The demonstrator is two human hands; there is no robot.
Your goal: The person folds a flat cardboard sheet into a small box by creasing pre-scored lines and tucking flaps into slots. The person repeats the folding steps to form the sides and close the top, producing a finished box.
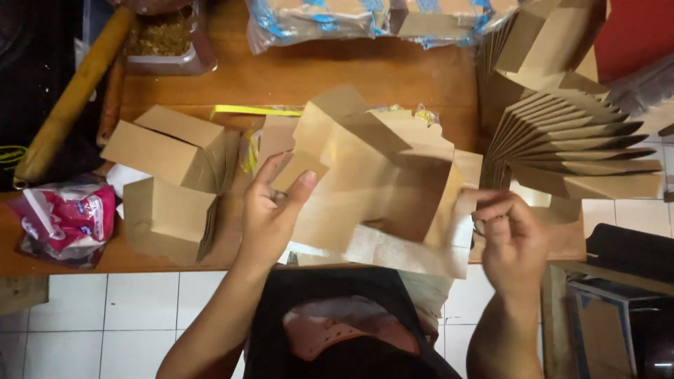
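I hold a brown cardboard box blank (372, 182), partly folded, over the near edge of a low wooden table (316, 70). My left hand (270, 210) pinches its left flap between thumb and fingers. My right hand (509, 235) grips the blank's right edge with curled fingers. The blank's shiny inner side faces me. More flat blanks lie beneath it.
Two stacks of folded brown boxes (168, 182) lie at the left. A fanned row of folded boxes (569, 140) sits at the right. Plastic-wrapped bundles (365, 17) line the far edge. A pink snack bag (67, 217), a wooden pole (70, 91) and a yellow strip (256, 111) are nearby. White floor tiles lie below.
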